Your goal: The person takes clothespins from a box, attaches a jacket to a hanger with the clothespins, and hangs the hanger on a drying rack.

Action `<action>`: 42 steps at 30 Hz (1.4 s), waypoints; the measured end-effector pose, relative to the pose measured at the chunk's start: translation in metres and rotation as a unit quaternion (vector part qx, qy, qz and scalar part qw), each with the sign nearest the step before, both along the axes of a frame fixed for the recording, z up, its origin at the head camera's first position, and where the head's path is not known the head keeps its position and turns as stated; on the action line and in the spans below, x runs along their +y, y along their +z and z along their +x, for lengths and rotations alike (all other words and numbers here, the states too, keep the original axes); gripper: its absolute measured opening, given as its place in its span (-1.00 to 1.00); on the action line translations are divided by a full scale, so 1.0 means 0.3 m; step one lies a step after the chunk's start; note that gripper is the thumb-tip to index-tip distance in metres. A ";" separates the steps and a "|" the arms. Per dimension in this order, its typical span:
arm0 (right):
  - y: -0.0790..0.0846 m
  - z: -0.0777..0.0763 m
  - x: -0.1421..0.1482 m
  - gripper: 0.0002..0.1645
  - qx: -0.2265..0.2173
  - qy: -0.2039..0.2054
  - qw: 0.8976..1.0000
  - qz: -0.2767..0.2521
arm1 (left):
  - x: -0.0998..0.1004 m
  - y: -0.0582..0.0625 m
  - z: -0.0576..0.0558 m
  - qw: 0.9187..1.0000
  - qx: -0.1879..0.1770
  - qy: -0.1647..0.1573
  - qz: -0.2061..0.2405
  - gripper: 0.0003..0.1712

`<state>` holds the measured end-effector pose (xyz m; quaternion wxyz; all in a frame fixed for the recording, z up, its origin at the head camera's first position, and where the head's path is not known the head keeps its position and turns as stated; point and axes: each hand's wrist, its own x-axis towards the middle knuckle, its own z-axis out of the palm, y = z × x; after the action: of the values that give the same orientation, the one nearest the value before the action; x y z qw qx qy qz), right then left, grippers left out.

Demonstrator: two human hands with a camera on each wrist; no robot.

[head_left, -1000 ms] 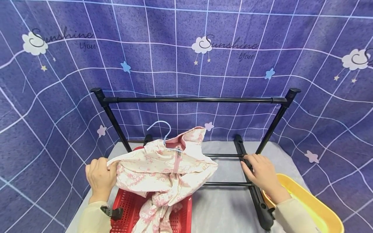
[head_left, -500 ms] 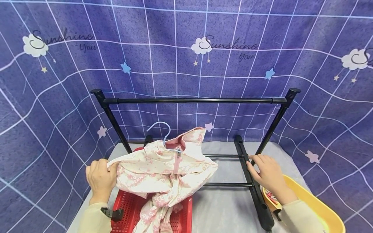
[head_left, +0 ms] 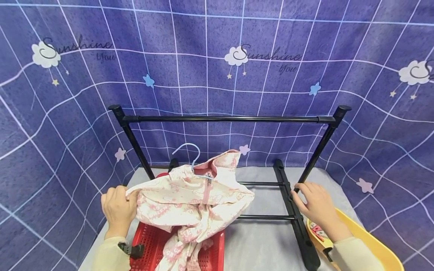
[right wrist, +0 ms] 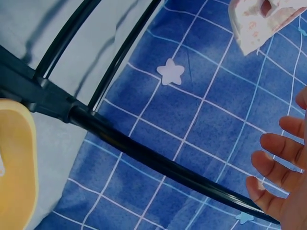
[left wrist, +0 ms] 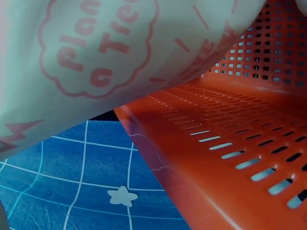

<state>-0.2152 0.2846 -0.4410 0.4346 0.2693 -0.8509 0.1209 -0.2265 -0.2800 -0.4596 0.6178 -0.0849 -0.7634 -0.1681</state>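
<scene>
A white zip-neck top with pink print hangs bunched over the left side, its lower part trailing into a red basket. Out of its neck opening sticks the hook of a pale blue hanger. My left hand grips the garment at its left end; close up, the left wrist view shows the printed cloth over the basket. My right hand holds nothing and is beside the right post of a black rack, its fingers loosely bent in the right wrist view.
A yellow tub stands at the right, under my right forearm, with a red-and-white label beside it. The rack's base foot and two low crossbars run over the grey surface. Behind hangs a purple-blue gridded curtain.
My right hand has shifted to the right, away from the garment, over the rack's base. My left hand keeps its grip and the garment stays in place. The view has tilted slightly.
</scene>
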 end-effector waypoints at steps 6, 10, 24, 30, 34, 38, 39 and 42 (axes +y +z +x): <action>-0.009 0.005 0.018 -0.51 -0.005 -0.011 1.000 0.006 | 0.000 0.000 0.001 1.000 -0.008 0.000 -0.004 -0.24; -0.011 0.005 0.025 -0.53 0.002 -0.007 1.000 0.009 | -0.001 -0.006 0.002 1.000 -0.008 -0.001 -0.003 -0.24; -0.006 -0.002 0.056 -0.42 0.005 -0.009 1.000 0.003 | -0.001 0.000 -0.002 1.000 -0.001 0.002 0.001 -0.23; -0.013 -0.002 0.070 -0.43 0.010 -0.014 1.000 0.008 | -0.004 -0.004 -0.008 1.000 0.002 0.005 0.005 -0.21; -0.016 -0.002 0.080 -0.43 -0.001 -0.020 1.000 0.011 | -0.004 -0.005 -0.006 1.000 0.000 0.005 0.005 -0.20; -0.020 -0.003 0.091 -0.43 -0.010 -0.021 1.000 0.011 | -0.005 -0.009 -0.007 1.000 -0.002 0.004 0.006 -0.20; -0.020 -0.003 0.094 -0.42 -0.010 -0.020 1.000 0.011 | -0.005 -0.011 -0.008 1.000 -0.002 0.004 0.007 -0.20; -0.025 0.001 0.103 -0.43 -0.011 -0.022 1.000 0.013 | -0.006 -0.014 -0.007 1.000 -0.001 0.006 0.008 -0.21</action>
<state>-0.2150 0.3156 -0.4484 0.4240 0.2553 -0.8628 0.1030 -0.2285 -0.2817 -0.4638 0.6184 -0.0755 -0.7634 -0.1705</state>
